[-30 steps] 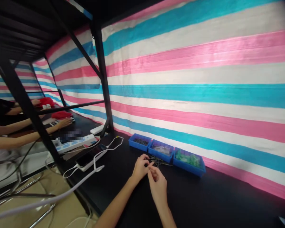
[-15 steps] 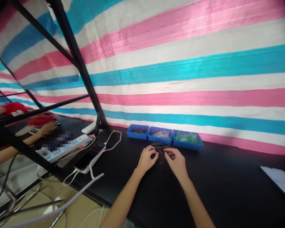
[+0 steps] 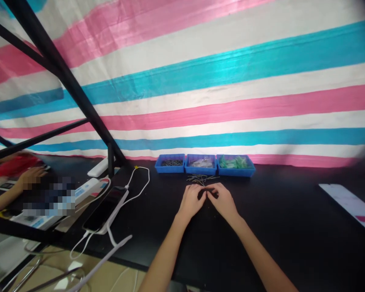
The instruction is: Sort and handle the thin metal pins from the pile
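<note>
My left hand [image 3: 192, 201] and my right hand [image 3: 222, 199] meet at the fingertips over the black tabletop. Thumbs and fingers of both are curled in a pinch; whatever lies between them is too small or hidden. Just beyond the fingers, a loose pile of thin dark metal pins [image 3: 197, 178] lies on the table, some crossing each other. Behind it stand three blue trays in a row: the left tray [image 3: 170, 169] holds small dark metal pieces, the middle tray [image 3: 200, 170] clear plastic pieces, the right tray [image 3: 236, 172] green translucent ones.
To the left lie a phone [image 3: 105, 211] with white cables, a power strip [image 3: 88, 187] and a black metal frame [image 3: 76, 93]. Beyond the frame is another person's hand [image 3: 32, 177]. A white flat board [image 3: 343, 202] lies at right. A striped sheet [image 3: 231, 93] hangs behind.
My hands have come together, fingertips now meeting where a gap was. The camera view has turned somewhat to the right.
</note>
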Tool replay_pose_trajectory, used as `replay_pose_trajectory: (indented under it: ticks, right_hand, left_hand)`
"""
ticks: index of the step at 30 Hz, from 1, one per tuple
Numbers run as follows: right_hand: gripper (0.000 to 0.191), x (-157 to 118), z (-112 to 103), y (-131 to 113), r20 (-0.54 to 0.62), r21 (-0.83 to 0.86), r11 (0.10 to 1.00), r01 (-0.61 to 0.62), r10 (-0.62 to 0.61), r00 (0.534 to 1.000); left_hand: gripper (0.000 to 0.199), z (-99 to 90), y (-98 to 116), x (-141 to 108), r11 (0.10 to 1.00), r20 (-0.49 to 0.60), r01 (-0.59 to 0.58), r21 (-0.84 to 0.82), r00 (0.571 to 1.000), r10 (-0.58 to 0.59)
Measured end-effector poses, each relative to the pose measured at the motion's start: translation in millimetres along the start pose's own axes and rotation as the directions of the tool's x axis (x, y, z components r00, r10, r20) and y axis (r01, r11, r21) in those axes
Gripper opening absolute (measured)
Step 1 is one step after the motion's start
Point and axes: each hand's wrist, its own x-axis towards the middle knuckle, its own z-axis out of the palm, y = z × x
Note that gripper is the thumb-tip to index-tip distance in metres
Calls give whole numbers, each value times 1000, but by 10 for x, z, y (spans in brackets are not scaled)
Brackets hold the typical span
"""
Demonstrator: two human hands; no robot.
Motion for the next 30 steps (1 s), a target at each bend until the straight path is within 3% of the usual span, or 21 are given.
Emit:
replay_pose_trajectory:
  ticks: [5,8,16,25,30]
  right_hand:
    - [33,-40,12,-3,5,-302,949,88,-91,996]
    - [33,-86,77,0,52,-371,914,167,-159,986]
    - [28,-104,140,-12,124,-316,927,202,-171,978]
    - [28,-106,95,-52,182,-264,934,242,-198,963]
    - [25,-102,95,-72,195,-237,939,249,-205,959]
  left_hand:
    - [29,14,-9,-15,1000,-65,5,3,998,-5]
    - [30,5,-34,-25,1000,-33,22,21,999,-22]
    - [23,-86,-9,-40,1000,42,14,15,999,-15]
    - [23,-35,-41,-75,995,-18,70,78,997,-68]
    - [19,-21,-108,-96,984,-1,95,151,995,-96]
